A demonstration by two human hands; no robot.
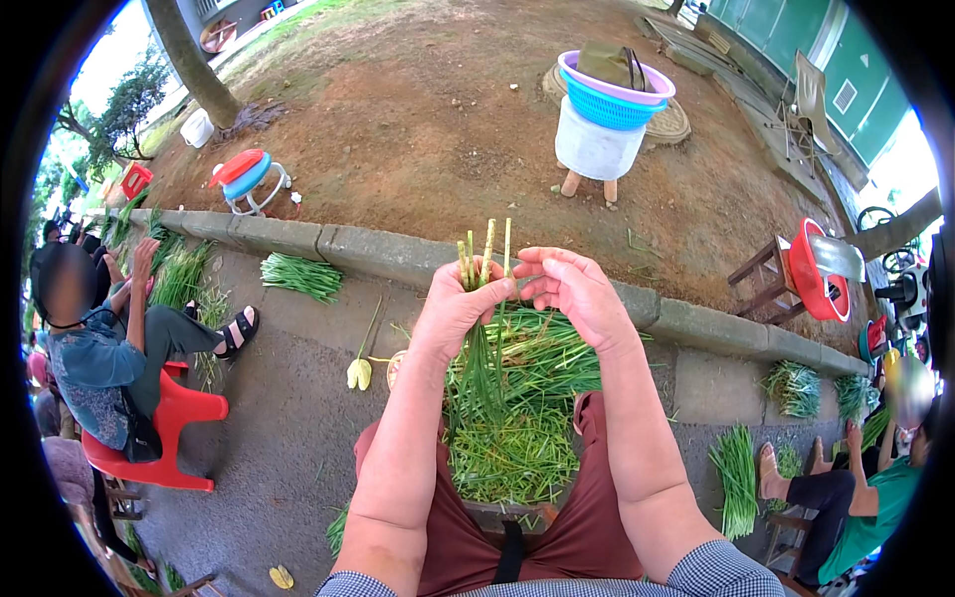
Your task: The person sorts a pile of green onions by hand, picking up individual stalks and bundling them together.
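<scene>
My left hand is closed around several long green stalks, their pale cut ends pointing up and away from me and their thin green leaves hanging below the fist. Close beside it on the right, my right hand has its fingers curled near one upright stalk; whether they touch it I cannot tell. Beneath both hands lies a large heap of long green leafy stalks. Nearer to me, short green and yellowish trimmings are piled between my knees.
A stone kerb crosses beyond the hands. Bundles of green stalks lie on the pavement at left and right. People sit on both sides, one on a red plastic stool. Beyond the kerb stands a stool holding basins.
</scene>
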